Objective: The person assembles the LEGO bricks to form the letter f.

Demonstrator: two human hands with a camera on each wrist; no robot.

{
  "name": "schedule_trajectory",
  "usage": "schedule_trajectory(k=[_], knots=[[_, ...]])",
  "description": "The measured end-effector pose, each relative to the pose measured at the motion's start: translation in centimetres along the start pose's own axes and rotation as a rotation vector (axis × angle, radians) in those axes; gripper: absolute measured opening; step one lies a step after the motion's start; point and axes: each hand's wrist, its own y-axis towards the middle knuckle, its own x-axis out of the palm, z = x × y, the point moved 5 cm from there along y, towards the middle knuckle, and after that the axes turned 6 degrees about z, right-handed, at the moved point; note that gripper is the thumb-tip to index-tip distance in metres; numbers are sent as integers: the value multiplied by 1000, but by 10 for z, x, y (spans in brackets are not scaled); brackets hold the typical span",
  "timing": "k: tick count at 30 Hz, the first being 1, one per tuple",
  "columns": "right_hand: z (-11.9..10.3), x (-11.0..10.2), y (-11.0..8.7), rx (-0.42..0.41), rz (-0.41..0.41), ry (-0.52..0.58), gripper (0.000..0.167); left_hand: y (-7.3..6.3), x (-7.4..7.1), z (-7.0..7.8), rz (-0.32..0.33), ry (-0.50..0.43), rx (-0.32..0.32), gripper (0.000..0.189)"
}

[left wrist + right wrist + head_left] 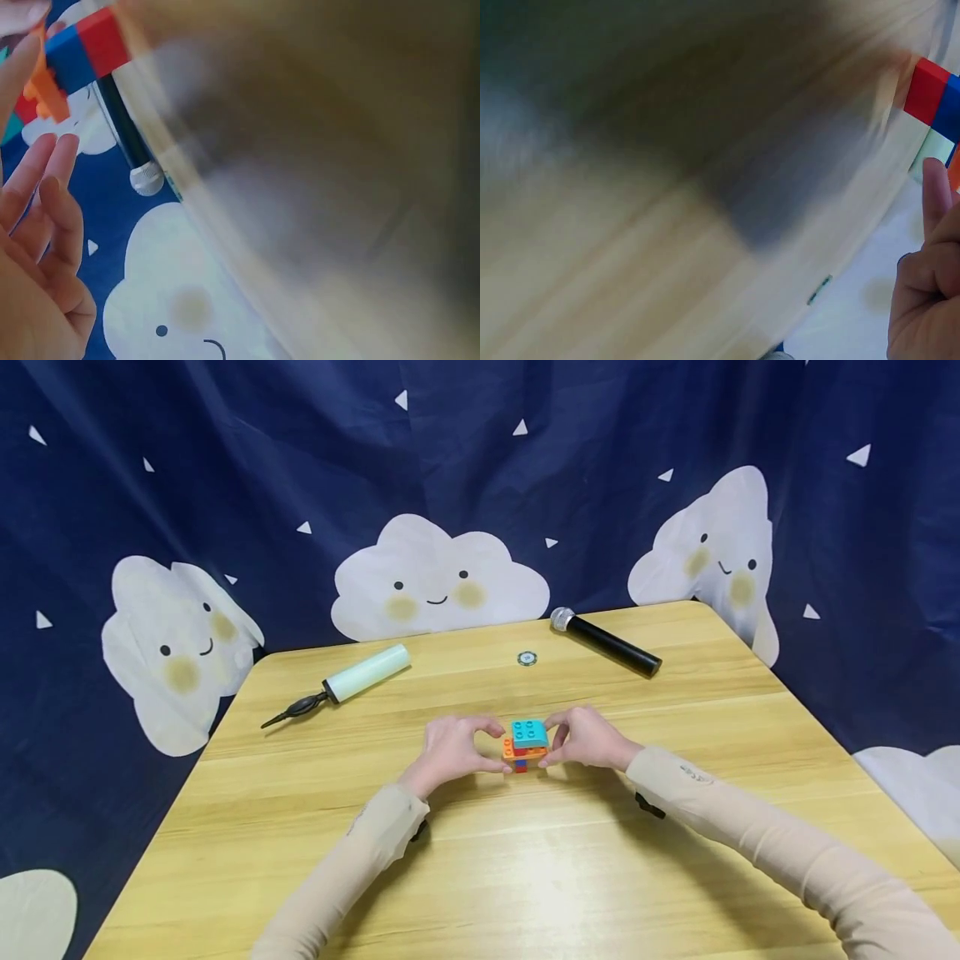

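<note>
The dark blue cloud-printed backdrop (450, 485) hangs behind and round the far and side edges, closing the scene in; in front of it stands the wooden table (525, 877), whose bare near half gives the forearms room to rest, which steadies the hands.

The person's two sleeved arms come in from the near edge and converge at the middle of the table; the left hand (452, 750) and the right hand (588, 739) face each other across the small block stack (527, 745), each pinching a side of it between thumb and fingertips, so the stack is braced from both sides and cannot tip or slide; the stack stands at the table's centre, its blue bottom block seemingly on the wood, though the wrist views are too blurred to confirm contact. In the left wrist view some fingers (45, 187) lie straighter beside the stack rather than wrapped round it.

Three loose things lie well apart at the far side, seemingly kept out of the way of the work: the black microphone (607, 643) at far right, lying on its side; the hand pump (345, 685) at far left, likewise lying flat; the small round disc (527, 658) between them, flat on the wood.

The stack itself runs teal on top, orange and red beneath, blue lowest.
</note>
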Motion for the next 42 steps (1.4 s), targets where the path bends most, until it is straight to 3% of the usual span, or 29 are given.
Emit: schedule_trajectory(k=[5,12,17,23,29,34,39,42], knots=[[-1,0,-2,14,35,59,54,-3,-2,4,52,57,79,47],[-1,3,-3,42,54,101,39,-3,-2,7,65,91,85,41],[0,3,-4,62,58,140,40,-3,-3,10,87,141,113,37],[7,3,-7,180,48,286,49,-5,-4,13,133,219,206,34],[12,4,-6,270,60,394,41,-7,-3,18,163,282,296,28],[14,5,-4,299,48,412,38,-4,0,21,129,229,300,24],[17,7,-4,275,37,391,35,1,5,19,43,201,221,25],[19,11,-6,268,28,395,28,3,9,17,-7,220,205,22]])
